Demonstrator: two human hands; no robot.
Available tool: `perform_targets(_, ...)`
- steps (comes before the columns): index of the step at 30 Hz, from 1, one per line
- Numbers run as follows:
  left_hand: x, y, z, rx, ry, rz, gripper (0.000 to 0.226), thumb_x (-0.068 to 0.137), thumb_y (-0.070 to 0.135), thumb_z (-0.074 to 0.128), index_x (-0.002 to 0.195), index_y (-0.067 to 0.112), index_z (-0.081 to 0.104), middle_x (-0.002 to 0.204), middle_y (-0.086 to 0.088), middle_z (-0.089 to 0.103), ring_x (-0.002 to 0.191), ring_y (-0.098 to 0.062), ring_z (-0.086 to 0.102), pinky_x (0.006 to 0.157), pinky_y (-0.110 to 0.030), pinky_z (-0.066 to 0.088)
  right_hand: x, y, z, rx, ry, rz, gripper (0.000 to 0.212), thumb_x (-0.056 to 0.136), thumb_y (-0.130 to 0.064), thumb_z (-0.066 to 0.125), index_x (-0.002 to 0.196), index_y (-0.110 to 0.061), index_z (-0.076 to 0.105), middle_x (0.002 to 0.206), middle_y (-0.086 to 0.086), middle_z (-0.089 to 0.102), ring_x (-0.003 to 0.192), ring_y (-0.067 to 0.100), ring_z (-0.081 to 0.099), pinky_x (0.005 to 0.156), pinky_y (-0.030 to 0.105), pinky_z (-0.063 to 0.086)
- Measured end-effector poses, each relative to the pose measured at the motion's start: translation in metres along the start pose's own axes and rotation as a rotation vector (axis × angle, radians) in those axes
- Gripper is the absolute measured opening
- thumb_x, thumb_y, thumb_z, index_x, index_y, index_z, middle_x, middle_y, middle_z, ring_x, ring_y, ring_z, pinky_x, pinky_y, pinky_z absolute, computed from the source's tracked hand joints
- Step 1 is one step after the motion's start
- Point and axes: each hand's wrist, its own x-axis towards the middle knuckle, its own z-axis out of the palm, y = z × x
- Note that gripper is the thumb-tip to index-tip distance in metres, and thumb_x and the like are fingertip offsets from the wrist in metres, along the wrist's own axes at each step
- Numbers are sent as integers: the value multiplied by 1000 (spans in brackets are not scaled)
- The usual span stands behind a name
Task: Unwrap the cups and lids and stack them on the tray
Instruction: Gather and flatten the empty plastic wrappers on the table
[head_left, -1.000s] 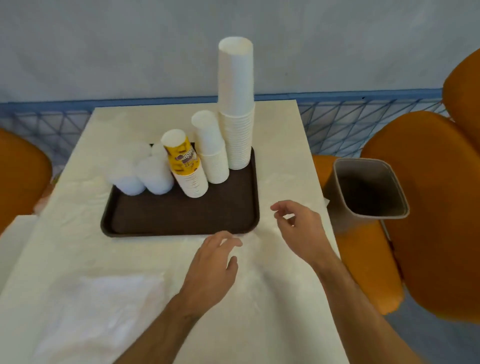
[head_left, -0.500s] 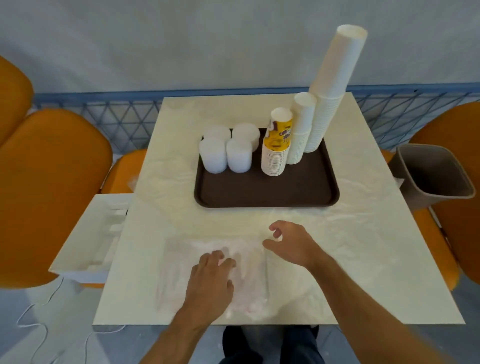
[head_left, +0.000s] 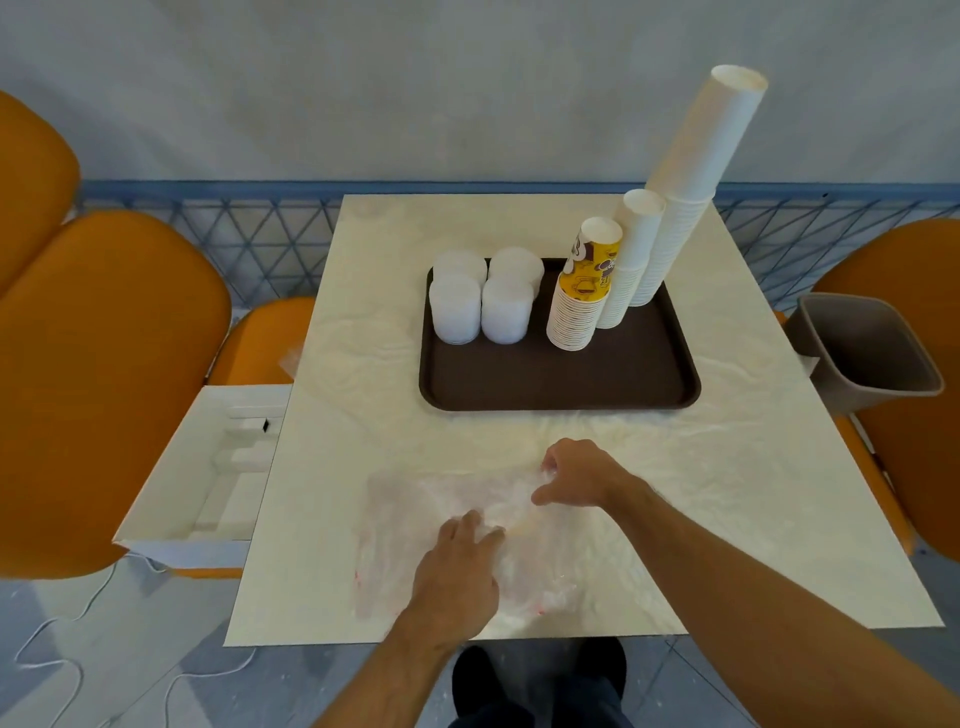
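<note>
No wording can be read anywhere in this view. The only printing sits on the yellow cup (head_left: 592, 270) topping the shortest stack of cups on the brown tray (head_left: 558, 382): brown and white graphics with what may be a few letters, too small and blurred to make out. The other cup stacks and the lids carry no visible markings. A faint reddish trace shows on the clear plastic wrap (head_left: 395, 525) lying on the table, but it cannot be told whether that is lettering
</note>
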Motion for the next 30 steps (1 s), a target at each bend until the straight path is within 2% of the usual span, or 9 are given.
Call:
perform_targets(3,-1,-4,1,-11,1,8,57,99,19,47,152,27,31,162,-1,14,146,-23,19,113,-33,37,3,-3,-1,0,-14,-13,52,78,-39,83,116,-11,61,115,5,63,98,20,58,80,28,47)
perform_targets(7,-1,-7,2,-23,-6,6,57,99,19,46,152,27,30,161,-2,14,145,-24,19,114,-34,36,2,-6,-4,52,8,-58,31,77,-30,84,77,-18,56,82,-2,57,82,18,56,60,21,39)
perform_targets(11,-1,-8,2,-72,6,20,54,100,19,45,151,28,31,161,0,18,145,-22,21,116,-31,31,-4,-7,-3,174,11,-93,32,77,-26,84,103,-12,70,95,-4,58,92,16,59,67,22,43)
perform_targets(16,0,-14,-21,-360,231,-39,43,92,23,63,132,23,48,137,2,46,125,-17,44,106,-27,38,-17,-9,-6,196,-35,-240,7,85,-19,70,84,-13,73,84,-1,67,82,16,62,64,23,43)
perform_targets(19,11,-33,-55,-220,341,-22,76,77,38,79,141,28,39,148,4,34,138,-19,30,112,-33,28,-33,-21,-22,141,-63,-377,10,89,-18,67,81,-24,67,85,-9,63,83,12,59,68,21,43)
perform_targets(22,20,-44,-102,-87,102,11,99,68,47,83,150,36,28,151,12,32,142,-15,25,113,-36,21,-49,-36,-44,43,-83,-518,12,92,-19,69,103,-14,72,94,-7,66,87,10,57,69,8,39)
perform_targets(24,20,-41,-128,-131,-151,24,74,70,43,84,136,36,50,130,13,56,121,-17,50,102,-32,38,-57,-45,-60,43,-71,-571,13,92,-19,70,104,-15,73,97,-5,69,90,11,60,72,9,40)
perform_targets(26,19,-35,-142,-212,-301,15,30,74,35,83,99,28,67,91,10,66,86,-14,61,73,-24,47,-64,-50,-74,72,-28,-608,10,90,-20,73,100,-20,74,93,-9,70,88,7,63,75,15,44)
perform_targets(30,12,-24,-149,-482,-248,-49,20,78,30,83,85,23,66,76,10,66,74,-9,62,62,-17,44,-68,-36,-89,513,54,-616,18,89,-19,76,106,-18,72,96,-6,73,90,1,65,81,17,51)
